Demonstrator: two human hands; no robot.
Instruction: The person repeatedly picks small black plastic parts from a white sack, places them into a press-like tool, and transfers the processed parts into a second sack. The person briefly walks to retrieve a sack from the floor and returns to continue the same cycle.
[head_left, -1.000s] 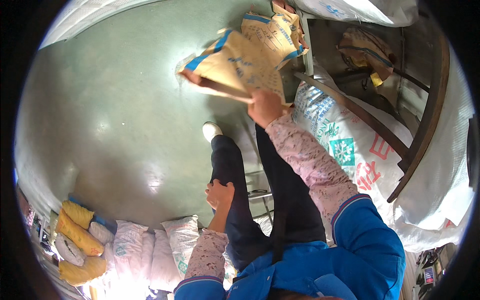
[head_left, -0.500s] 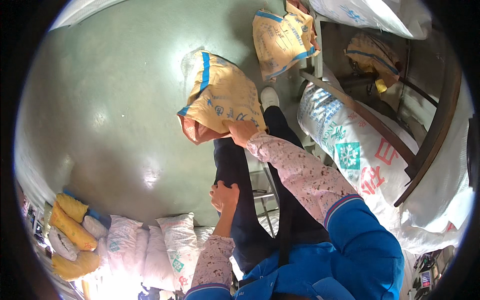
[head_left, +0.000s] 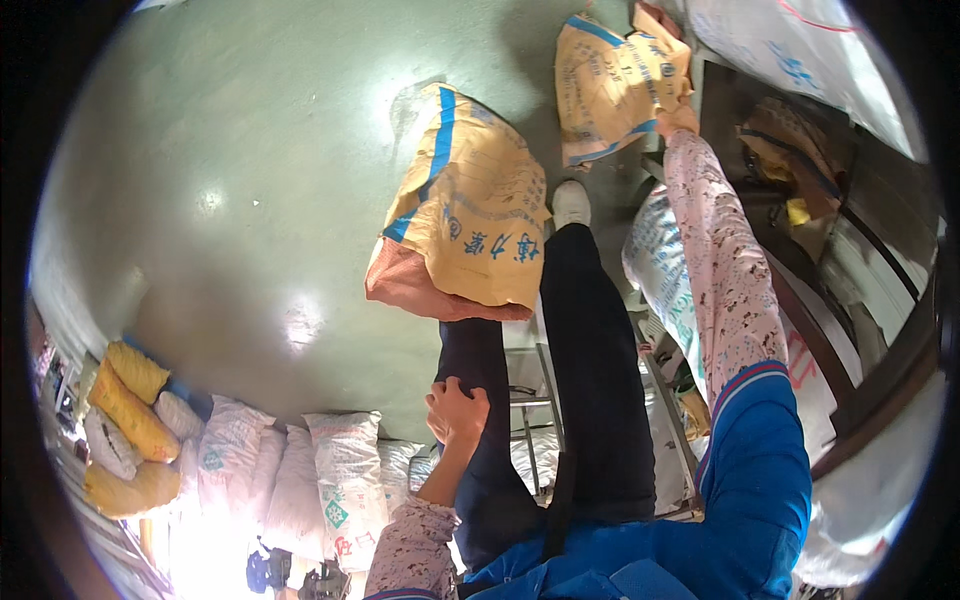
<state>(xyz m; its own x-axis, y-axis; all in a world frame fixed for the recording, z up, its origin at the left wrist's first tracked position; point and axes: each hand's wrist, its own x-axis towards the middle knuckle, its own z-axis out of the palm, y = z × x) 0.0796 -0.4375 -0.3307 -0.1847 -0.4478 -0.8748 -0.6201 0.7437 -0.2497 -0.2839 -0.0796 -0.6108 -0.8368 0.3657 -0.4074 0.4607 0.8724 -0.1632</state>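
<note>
At the edge of the farther tan paper sack, my right hand is stretched out, its fingers closed on the crumpled paper. That sack has blue bands and lies beyond my white shoe. Nearer to me stands a second tan sack with a blue band, in front of my left knee. Its mouth gapes toward me and shows a reddish-brown lining; neither hand touches it. My left hand rests on my left thigh with its fingers loosely curled and nothing visible in them.
White printed sacks line the lower left, beside several yellow ones. A large white sack lies at the right under a dark metal frame. Another tan sack is in shadow at the far right. Greenish floor spreads left.
My right hand has let go of the nearer sack's rim and reached away to the farther sack. The nearer sack's mouth now sags wider. My left hand stays on the thigh.
</note>
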